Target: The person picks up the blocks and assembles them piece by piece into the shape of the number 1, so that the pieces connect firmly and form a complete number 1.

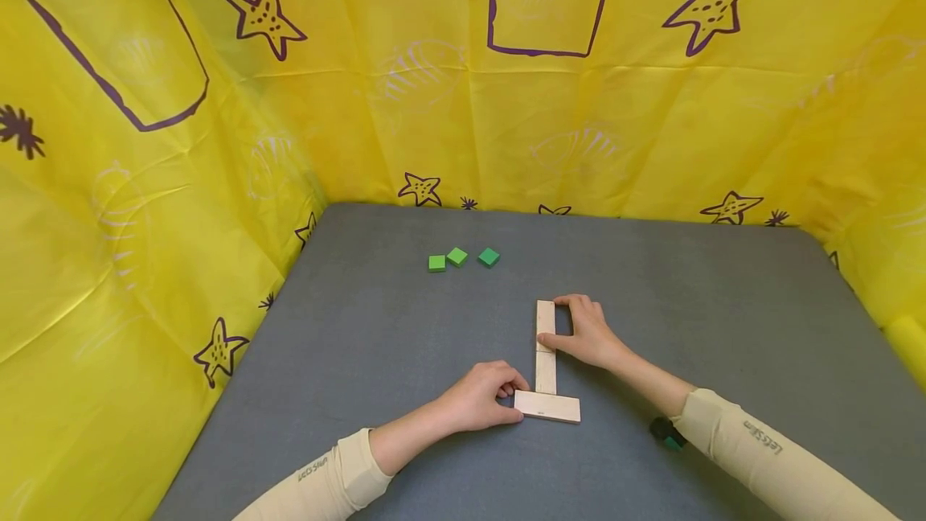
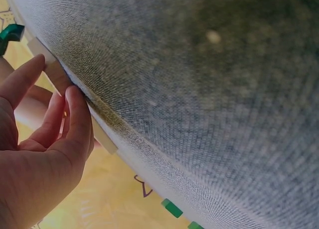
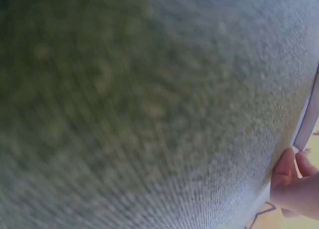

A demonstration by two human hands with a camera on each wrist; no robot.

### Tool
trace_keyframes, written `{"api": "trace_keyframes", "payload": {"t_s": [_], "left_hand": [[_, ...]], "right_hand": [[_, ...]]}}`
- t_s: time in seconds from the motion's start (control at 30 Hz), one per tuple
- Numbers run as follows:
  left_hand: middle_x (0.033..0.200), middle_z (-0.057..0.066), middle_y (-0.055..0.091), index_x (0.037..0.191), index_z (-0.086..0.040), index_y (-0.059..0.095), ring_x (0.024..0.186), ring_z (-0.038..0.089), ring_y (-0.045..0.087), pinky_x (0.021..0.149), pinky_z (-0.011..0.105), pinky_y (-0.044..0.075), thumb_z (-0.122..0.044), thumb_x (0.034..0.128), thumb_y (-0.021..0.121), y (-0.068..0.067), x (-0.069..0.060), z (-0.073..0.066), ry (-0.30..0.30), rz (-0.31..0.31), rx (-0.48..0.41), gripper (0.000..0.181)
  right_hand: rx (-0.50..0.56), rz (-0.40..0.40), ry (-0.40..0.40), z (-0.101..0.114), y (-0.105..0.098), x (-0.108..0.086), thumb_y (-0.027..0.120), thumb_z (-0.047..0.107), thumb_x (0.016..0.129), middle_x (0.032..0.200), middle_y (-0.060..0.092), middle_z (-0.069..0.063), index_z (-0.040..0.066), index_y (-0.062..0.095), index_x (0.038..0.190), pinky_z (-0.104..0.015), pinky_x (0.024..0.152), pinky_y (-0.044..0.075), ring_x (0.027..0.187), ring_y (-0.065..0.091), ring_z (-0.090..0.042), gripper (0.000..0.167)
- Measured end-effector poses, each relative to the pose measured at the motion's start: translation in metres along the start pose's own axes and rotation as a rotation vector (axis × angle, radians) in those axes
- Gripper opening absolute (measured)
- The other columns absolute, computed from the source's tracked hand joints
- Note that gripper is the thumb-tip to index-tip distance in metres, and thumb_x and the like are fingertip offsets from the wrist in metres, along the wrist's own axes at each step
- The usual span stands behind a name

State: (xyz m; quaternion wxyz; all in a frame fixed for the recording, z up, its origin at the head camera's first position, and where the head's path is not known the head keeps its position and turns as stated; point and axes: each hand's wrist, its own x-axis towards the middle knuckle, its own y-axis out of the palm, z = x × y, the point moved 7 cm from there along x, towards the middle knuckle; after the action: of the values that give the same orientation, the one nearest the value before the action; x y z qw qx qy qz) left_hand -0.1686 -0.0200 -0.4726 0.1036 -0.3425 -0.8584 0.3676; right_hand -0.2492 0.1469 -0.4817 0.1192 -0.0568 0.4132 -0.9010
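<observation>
Three pale wooden blocks lie flat on the grey table in the head view. One block (image 1: 560,408) runs crosswise nearest the person; a lower upright-running block (image 1: 546,376) meets its far side, and an upper block (image 1: 546,316) continues that line away. The left hand (image 1: 481,396) pinches the crosswise block's left end between thumb and fingers. Around the upper block, the right hand (image 1: 587,334) has its thumb across the near part and a finger at the far end. The left wrist view shows the left hand (image 2: 55,144) at a block (image 2: 60,78); the right hand (image 3: 296,186) is partly cut off.
Two light green pieces (image 1: 437,264) (image 1: 456,256) and a darker green piece (image 1: 489,257) lie on the table (image 1: 376,328) beyond the blocks. A black-and-green object (image 1: 667,433) is by the right forearm. Yellow patterned cloth (image 1: 463,127) surrounds the table's back and sides.
</observation>
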Motion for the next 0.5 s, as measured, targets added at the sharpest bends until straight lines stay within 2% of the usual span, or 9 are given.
{"api": "trace_keyframes", "payload": {"t_s": [0.5], "left_hand": [[0.089,-0.006,0.06,0.101,-0.008,0.071,0.079,0.002,0.053,0.072,0.012,0.044,-0.01,0.0784,0.081,-0.001,0.0,0.0,0.014,-0.011,0.012,0.025]], "right_hand": [[0.098,-0.035,-0.005,-0.001,-0.008,0.013,0.074,0.029,0.086,0.125,0.055,-0.023,-0.005,0.053,0.127,-0.054,0.095,0.037,0.114,0.044,-0.039,0.058]]}}
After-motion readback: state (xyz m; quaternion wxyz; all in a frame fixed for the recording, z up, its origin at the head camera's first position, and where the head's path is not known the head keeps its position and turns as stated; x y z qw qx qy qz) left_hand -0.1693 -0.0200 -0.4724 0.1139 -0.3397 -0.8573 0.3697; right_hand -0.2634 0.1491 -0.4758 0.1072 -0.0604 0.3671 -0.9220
